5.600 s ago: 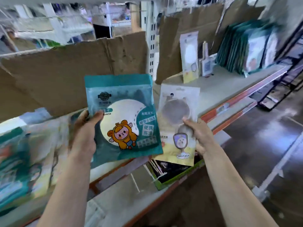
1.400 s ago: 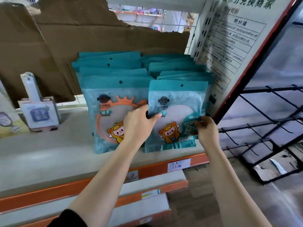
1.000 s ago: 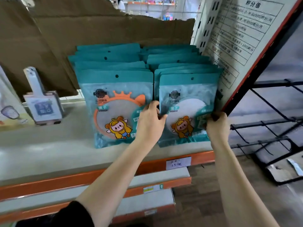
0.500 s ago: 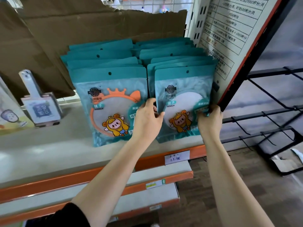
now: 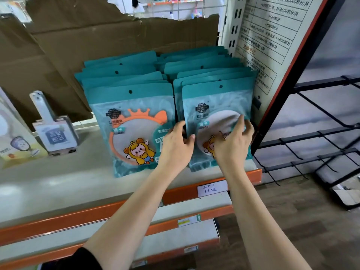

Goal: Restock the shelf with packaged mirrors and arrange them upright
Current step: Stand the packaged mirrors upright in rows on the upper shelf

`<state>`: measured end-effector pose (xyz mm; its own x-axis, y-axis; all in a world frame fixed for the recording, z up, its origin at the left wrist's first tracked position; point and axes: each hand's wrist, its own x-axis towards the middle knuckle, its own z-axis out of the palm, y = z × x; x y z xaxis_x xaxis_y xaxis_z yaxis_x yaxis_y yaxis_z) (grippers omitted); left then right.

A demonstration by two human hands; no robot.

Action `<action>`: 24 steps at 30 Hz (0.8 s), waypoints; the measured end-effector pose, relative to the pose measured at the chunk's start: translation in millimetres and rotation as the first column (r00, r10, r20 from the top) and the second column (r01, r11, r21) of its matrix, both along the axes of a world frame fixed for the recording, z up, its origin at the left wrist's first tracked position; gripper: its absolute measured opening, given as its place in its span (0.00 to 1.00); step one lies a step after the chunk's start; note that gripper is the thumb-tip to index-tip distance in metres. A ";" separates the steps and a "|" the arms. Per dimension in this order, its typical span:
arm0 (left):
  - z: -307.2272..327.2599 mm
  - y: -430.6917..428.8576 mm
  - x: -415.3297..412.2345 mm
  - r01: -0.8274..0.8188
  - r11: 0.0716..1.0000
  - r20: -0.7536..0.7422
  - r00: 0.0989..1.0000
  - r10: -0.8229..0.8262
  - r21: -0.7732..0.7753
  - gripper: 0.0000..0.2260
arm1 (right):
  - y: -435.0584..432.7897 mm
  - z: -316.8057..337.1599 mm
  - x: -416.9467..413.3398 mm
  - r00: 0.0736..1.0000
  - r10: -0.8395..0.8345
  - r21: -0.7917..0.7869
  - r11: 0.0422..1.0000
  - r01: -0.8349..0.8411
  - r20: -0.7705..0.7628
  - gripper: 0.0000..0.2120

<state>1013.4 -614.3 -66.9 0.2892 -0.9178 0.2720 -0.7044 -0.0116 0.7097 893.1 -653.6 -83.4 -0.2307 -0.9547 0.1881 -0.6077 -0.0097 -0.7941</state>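
Two rows of teal mirror packs [image 5: 132,117] stood on the shelf [image 5: 58,184], perhaps seven in each; also one white hand mirror [image 5: 55,131] and one yellow pack [image 5: 17,145].

Two rows of mirror packs [image 5: 132,129] stand abreast on the shelf [image 5: 58,184], upright one behind another; cardboard [image 5: 97,36] behind, a notice board [image 5: 272,45] just right, a handled pack [image 5: 54,131] well left. The left hand [image 5: 175,149] and right hand [image 5: 231,147] hold the right row's front pack [image 5: 212,106].
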 end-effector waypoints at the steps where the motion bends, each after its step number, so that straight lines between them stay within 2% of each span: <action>1: 0.1 0.7 -0.2 0.025 1.000 -0.017 1.000 -0.025 0.015 0.18 | 3.2 2.5 5.4 0.999 0.036 -0.019 0.999 -0.037 -0.031 0.35; 5: -5.1 16.3 3.8 0.082 0.996 -0.051 0.995 -0.083 -0.015 0.18 | 29.5 7.4 29.2 0.968 0.216 -0.100 0.968 -0.229 -0.126 0.31; 9: 1.2 36.6 32.8 0.041 0.988 -0.005 0.999 -0.042 -0.151 0.18 | 47.3 21.1 53.3 0.925 0.341 -0.197 0.908 -0.371 -0.168 0.28; 12: 3.0 55.6 73.2 -0.009 0.984 0.012 1.000 0.012 -0.178 0.18 | 58.9 31.0 78.9 0.891 0.414 -0.205 0.871 -0.447 -0.186 0.29; 16: 2.6 94.6 130.5 -0.107 0.994 0.124 0.986 0.108 -0.015 0.27 | 82.7 35.3 124.5 0.844 0.488 -0.103 0.849 -0.518 -0.221 0.31; 18: 3.6 118.1 158.7 -0.171 0.982 0.128 0.979 0.161 0.074 0.29 | 93.9 37.9 151.7 0.795 0.536 -0.038 0.822 -0.568 -0.284 0.32; 22: -0.5 186.6 226.3 -0.339 0.932 0.120 0.938 0.324 0.126 0.31 | 132.1 37.5 225.3 0.640 0.686 0.102 0.706 -0.701 -0.346 0.33; 24: -7.0 226.9 265.1 -0.448 0.884 0.181 0.888 0.422 0.137 0.31 | 158.4 33.8 263.1 0.572 0.752 0.143 0.638 -0.757 -0.328 0.33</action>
